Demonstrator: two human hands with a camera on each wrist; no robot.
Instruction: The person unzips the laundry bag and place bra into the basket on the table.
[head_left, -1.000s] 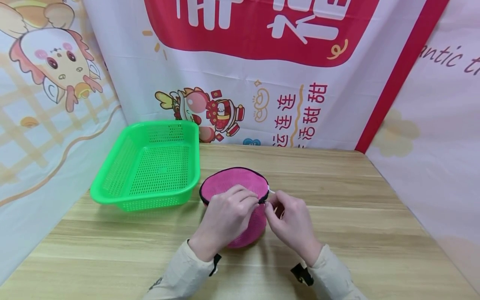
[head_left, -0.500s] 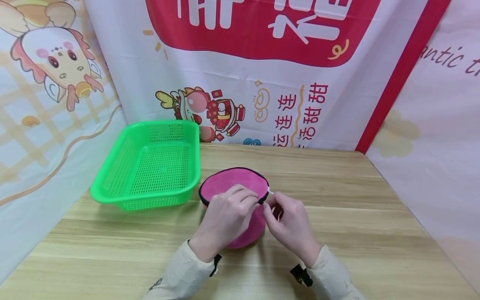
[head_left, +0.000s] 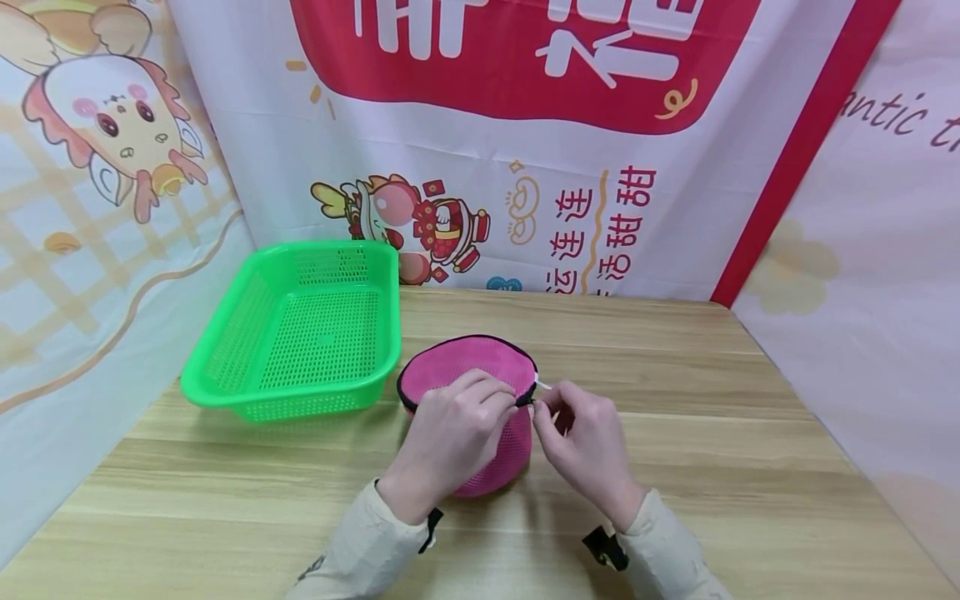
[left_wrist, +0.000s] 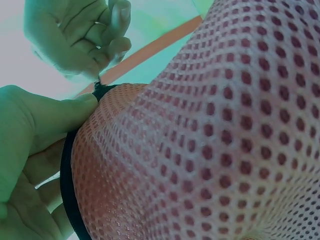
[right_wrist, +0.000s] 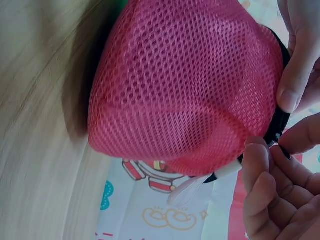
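A round pink mesh bag (head_left: 468,357) with a black zipper edge (head_left: 450,340) stands upright on the table, its lid on top. From the near side my left hand (head_left: 450,442) grips that edge, thumb pressed on the black band in the left wrist view. Just right of it, my right hand (head_left: 588,442) pinches a small dark zipper pull (right_wrist: 284,150) between thumb and fingertips. A white strap (right_wrist: 229,170) with a pale loop sticks out from the rim beside the right fingers. My left hand hides part of the bag's front.
A green perforated plastic basket (head_left: 363,387) stands to the left, near the bag. The wooden table (head_left: 712,467) meets a printed cloth backdrop (head_left: 465,133) at the back, with cloth walls on both sides.
My right hand shifts slightly left along the rim, then slightly back right, still pinching the zipper pull. My left hand, the bag and the basket stay in place.
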